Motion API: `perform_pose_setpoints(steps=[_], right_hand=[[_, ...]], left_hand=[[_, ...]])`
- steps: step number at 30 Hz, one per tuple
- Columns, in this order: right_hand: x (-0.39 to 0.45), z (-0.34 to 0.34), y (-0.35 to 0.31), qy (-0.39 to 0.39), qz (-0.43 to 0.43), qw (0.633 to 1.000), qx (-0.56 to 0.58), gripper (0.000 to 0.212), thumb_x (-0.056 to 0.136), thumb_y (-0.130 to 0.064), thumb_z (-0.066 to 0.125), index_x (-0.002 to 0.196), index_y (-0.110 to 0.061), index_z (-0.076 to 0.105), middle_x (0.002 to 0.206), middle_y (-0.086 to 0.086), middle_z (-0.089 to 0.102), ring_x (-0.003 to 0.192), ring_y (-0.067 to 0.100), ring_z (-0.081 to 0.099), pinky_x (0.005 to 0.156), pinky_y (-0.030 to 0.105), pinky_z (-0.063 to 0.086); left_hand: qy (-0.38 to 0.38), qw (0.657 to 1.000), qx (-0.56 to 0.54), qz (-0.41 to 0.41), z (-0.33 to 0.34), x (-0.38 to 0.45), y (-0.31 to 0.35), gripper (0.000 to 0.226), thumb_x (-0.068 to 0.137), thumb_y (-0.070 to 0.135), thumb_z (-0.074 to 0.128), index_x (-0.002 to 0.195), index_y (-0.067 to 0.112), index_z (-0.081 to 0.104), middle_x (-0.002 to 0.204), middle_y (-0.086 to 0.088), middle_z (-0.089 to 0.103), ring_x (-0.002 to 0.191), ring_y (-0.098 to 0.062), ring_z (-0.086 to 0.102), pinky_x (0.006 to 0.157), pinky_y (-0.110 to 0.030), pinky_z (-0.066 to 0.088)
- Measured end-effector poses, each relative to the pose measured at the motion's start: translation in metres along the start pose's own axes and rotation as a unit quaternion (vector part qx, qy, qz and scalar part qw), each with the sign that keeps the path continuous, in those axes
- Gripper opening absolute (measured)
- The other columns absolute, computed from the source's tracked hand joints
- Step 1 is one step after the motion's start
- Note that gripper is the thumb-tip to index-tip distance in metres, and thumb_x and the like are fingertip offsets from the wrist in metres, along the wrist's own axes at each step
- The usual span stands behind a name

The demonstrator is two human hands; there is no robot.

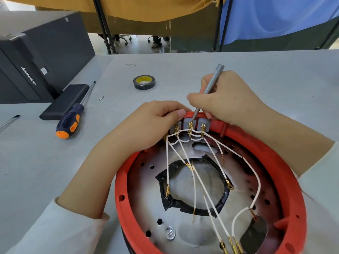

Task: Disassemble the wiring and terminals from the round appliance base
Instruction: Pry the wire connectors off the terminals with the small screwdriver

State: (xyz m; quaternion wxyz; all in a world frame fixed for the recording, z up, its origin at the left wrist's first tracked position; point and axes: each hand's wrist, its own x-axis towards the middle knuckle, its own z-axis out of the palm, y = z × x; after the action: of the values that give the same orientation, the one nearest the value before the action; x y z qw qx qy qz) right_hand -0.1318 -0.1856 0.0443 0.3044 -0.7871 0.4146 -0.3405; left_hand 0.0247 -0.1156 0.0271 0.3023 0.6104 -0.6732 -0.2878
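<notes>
A round red appliance base (286, 173) lies open side up on the grey table, a metal plate (139, 182) inside it. Several white wires (207, 204) with brass terminals fan from grey terminal blocks (189, 123) at the far rim across a black-taped ring (183, 208). My left hand (146, 123) grips the far rim beside the blocks, fingers curled over it. My right hand (227, 101) holds a slim grey metal tool (211, 85) like a pen, its tip on the middle terminal block.
A screwdriver with a blue and orange handle (70, 120) lies left of the base, beside a flat black box (64, 101). A roll of black tape (144, 81) sits behind. A small bit (101, 98) and a black computer case (36, 57) are at the left.
</notes>
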Motion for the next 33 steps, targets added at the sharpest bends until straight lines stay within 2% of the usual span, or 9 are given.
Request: perform_pose_setpoints(steps=[3,8,12,16,18,21,25,28,33], right_hand=[[-0.002,0.004,0.002,0.042,-0.015,0.999,0.005,0.031,0.075,-0.010,0.061,0.052,-0.011,0.042,0.037,-0.005,0.040,0.037,0.007,0.040,0.038,0.012,0.030],[-0.004,0.009,0.002,0.068,-0.055,0.996,-0.005,0.031,0.075,-0.008,0.058,0.053,-0.012,0.036,0.045,-0.005,0.029,0.045,0.009,0.034,0.041,0.015,0.028],[-0.005,0.008,0.003,0.069,-0.060,0.996,0.006,0.034,0.075,-0.008,0.058,0.053,-0.014,0.034,0.042,-0.007,0.028,0.045,0.009,0.034,0.041,0.015,0.028],[-0.006,0.008,0.003,0.056,-0.069,0.996,0.008,0.031,0.076,-0.008,0.058,0.055,-0.012,0.035,0.048,-0.004,0.030,0.047,0.009,0.034,0.043,0.018,0.028],[-0.006,0.009,0.003,0.059,-0.071,0.996,0.007,0.032,0.076,-0.007,0.058,0.055,-0.012,0.034,0.049,-0.003,0.030,0.047,0.009,0.033,0.043,0.017,0.028],[-0.006,0.008,0.003,0.073,-0.071,0.995,0.008,0.032,0.076,-0.007,0.058,0.055,-0.012,0.035,0.048,-0.003,0.029,0.047,0.010,0.033,0.043,0.016,0.028],[-0.006,0.008,0.004,0.070,-0.071,0.995,0.008,0.031,0.076,-0.008,0.058,0.055,-0.012,0.035,0.047,-0.003,0.030,0.046,0.009,0.033,0.042,0.016,0.028],[-0.005,0.008,0.005,0.072,-0.074,0.995,0.003,0.033,0.076,-0.009,0.057,0.053,-0.014,0.032,0.044,-0.006,0.028,0.045,0.009,0.031,0.041,0.016,0.025],[-0.005,0.011,0.002,0.073,-0.106,0.991,-0.044,0.038,0.081,-0.017,0.054,0.053,-0.020,0.027,0.045,-0.007,0.030,0.048,0.010,0.031,0.048,0.030,0.028]], left_hand=[[0.001,1.000,-0.002,0.004,0.000,0.000,0.000,0.023,0.097,0.032,0.046,0.104,0.040,0.067,0.096,0.018,0.070,0.086,0.006,0.059,0.074,-0.018,0.043],[0.002,1.000,0.001,0.006,0.000,0.000,-0.002,0.024,0.097,0.033,0.046,0.108,0.040,0.066,0.099,0.016,0.070,0.094,0.000,0.062,0.085,-0.023,0.048],[0.003,1.000,-0.007,0.012,0.000,0.000,-0.003,0.023,0.097,0.032,0.046,0.105,0.041,0.067,0.090,0.020,0.069,0.073,0.011,0.057,0.066,-0.018,0.042],[0.011,1.000,-0.003,0.015,0.000,0.000,-0.004,0.023,0.097,0.032,0.047,0.106,0.040,0.066,0.086,0.020,0.068,0.063,0.012,0.054,0.060,-0.011,0.040],[0.011,1.000,0.002,0.014,0.000,0.000,-0.003,0.023,0.097,0.033,0.047,0.107,0.040,0.066,0.089,0.017,0.069,0.063,0.011,0.054,0.062,-0.013,0.041],[0.006,1.000,0.000,0.010,0.000,0.000,-0.002,0.024,0.097,0.032,0.046,0.107,0.039,0.067,0.095,0.019,0.070,0.076,0.010,0.057,0.070,-0.019,0.043],[0.000,1.000,0.001,0.006,-0.001,-0.001,-0.002,0.024,0.098,0.032,0.046,0.107,0.038,0.067,0.100,0.018,0.070,0.098,0.002,0.060,0.093,-0.025,0.045],[-0.001,1.000,0.002,0.009,0.000,-0.001,-0.001,0.023,0.098,0.032,0.046,0.106,0.039,0.066,0.100,0.018,0.070,0.098,0.002,0.060,0.094,-0.026,0.045],[0.007,1.000,0.010,0.005,0.000,0.000,-0.001,0.023,0.097,0.034,0.046,0.106,0.041,0.066,0.100,0.014,0.070,0.098,0.000,0.060,0.092,-0.024,0.045]])
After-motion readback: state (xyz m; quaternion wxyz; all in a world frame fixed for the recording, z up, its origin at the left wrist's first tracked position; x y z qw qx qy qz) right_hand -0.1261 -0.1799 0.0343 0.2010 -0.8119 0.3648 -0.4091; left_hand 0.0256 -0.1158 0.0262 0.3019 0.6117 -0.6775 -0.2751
